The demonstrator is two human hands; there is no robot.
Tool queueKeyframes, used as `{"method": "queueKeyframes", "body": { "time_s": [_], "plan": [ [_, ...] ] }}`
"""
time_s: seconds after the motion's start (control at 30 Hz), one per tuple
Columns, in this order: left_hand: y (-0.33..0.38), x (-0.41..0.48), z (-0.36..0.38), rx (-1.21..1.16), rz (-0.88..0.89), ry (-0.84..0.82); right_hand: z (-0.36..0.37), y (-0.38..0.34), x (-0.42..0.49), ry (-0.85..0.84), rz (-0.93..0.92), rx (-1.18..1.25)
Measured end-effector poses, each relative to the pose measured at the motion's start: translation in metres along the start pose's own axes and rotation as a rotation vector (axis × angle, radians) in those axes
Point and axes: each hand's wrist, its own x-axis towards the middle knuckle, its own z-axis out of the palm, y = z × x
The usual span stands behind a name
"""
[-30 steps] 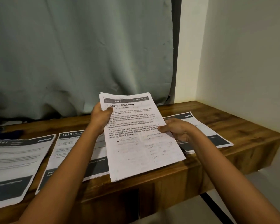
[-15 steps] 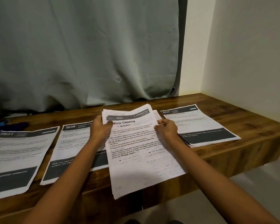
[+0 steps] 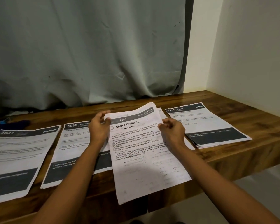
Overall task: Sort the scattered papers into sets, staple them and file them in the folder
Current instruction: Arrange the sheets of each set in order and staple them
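Note:
A "Mirror Cleaning" set of papers (image 3: 145, 152), numbered 2643, lies tilted over the front edge of the wooden table (image 3: 233, 101). My left hand (image 3: 99, 128) pinches its top left corner. At the sheets' right edge, near the top, my right hand (image 3: 173, 131) holds them with curled fingers. Three other sets lie flat on the table: 2641 (image 3: 18, 159) at far left, 3638 (image 3: 74, 146) under my left arm, and 2437 (image 3: 207, 123) at right. No stapler or folder can be made out.
A grey curtain (image 3: 87, 54) hangs behind the table. A white wall (image 3: 249, 54) closes the right side. Small dark and blue objects (image 3: 6, 122) lie at the far left rear of the table, too dim to tell apart.
The Mirror Cleaning set has come down from a raised position to lie on the table. My right hand slid up its right edge and both hands moved towards the top.

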Motion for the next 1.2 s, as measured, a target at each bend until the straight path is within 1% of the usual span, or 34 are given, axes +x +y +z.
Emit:
{"method": "queueKeyframes", "body": {
  "time_s": [0.2, 0.4, 0.63, 0.73, 0.87, 1.0, 1.2],
  "plan": [
    [0.001, 0.000, -0.003, 0.014, -0.001, 0.012, 0.000, -0.002, 0.000, 0.050, -0.003, 0.023],
    [-0.003, 0.003, -0.003, 0.009, -0.019, 0.044, 0.001, -0.001, 0.001, 0.053, -0.006, 0.032],
    [-0.010, 0.009, -0.004, 0.030, -0.010, 0.072, 0.001, 0.002, 0.003, 0.024, -0.041, 0.014],
    [-0.013, 0.011, -0.005, 0.040, -0.018, 0.071, -0.001, 0.003, 0.002, 0.009, -0.038, 0.047],
    [-0.012, 0.009, -0.004, 0.068, 0.017, 0.084, -0.001, 0.005, 0.001, 0.005, -0.050, 0.076],
    [-0.011, 0.006, -0.005, 0.114, 0.047, 0.086, -0.002, 0.002, 0.000, 0.047, -0.071, 0.088],
    [-0.011, 0.005, -0.008, 0.077, 0.067, 0.084, -0.001, 0.002, -0.001, 0.102, -0.082, 0.026]
  ]
}}
